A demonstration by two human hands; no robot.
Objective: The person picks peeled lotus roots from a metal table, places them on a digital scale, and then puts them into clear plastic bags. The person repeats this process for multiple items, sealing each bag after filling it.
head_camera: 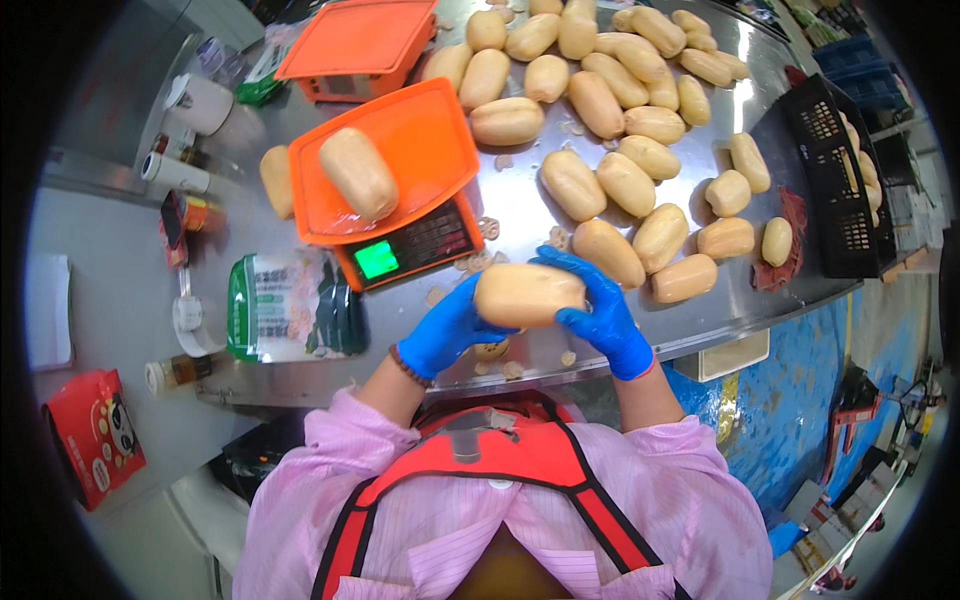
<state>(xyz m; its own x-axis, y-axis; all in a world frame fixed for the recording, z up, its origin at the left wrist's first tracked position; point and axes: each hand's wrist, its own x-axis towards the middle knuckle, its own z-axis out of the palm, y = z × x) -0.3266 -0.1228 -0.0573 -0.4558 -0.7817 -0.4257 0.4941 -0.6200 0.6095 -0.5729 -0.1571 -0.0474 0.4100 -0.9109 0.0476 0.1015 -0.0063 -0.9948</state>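
Note:
A peeled lotus root section is held level between my two blue-gloved hands above the near edge of the steel table. My left hand grips its left end, and my right hand wraps round its right end. Another lotus root section lies on the orange tray of a digital scale, whose display glows green. One more section rests left of that scale. Many peeled sections are spread over the table's far and right parts. Cut slices lie near the scale.
A second orange scale stands behind the first. Left are a green and white printed bag, a white lidded jar and bottles. At right stand a black crate holding more sections and a red net bag.

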